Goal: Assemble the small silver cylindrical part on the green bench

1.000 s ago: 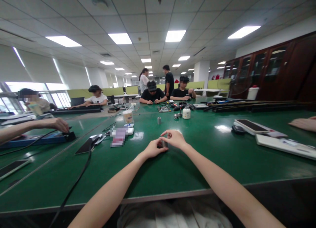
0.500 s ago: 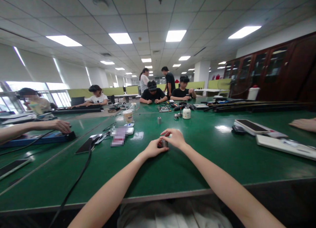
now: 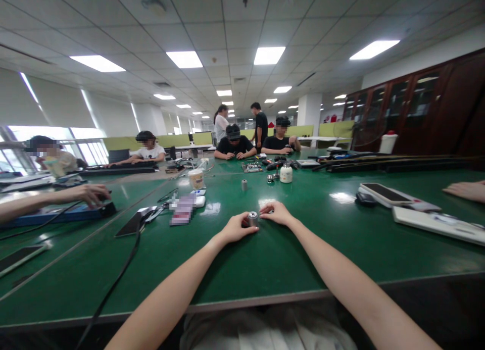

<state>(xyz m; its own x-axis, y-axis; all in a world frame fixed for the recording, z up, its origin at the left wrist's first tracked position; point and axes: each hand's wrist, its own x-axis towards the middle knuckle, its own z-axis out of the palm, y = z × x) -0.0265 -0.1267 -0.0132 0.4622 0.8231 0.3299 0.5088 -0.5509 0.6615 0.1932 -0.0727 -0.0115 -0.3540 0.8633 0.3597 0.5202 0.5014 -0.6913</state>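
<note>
Green tabletop (image 3: 326, 254): at its near middle, the left hand (image 3: 235, 228) is clamped around an upright metal cylinder (image 3: 253, 219); just right of it, the right hand (image 3: 279, 213) curls, its grip unclear.

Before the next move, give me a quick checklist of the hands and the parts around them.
1. Left hand around the near metal cylinder: ok, fingers at its side.
2. Near cylinder upright on the green table: ok.
3. Cylinder's top uncovered: ok, it shows plainly.
4. Right hand empty: cannot tell; it is just right of the cylinder, fingertips close together.
5. Far metal cylinder upright and apart from both hands: ok.
6. Black cable away from both hands: ok, off to the left.
</note>
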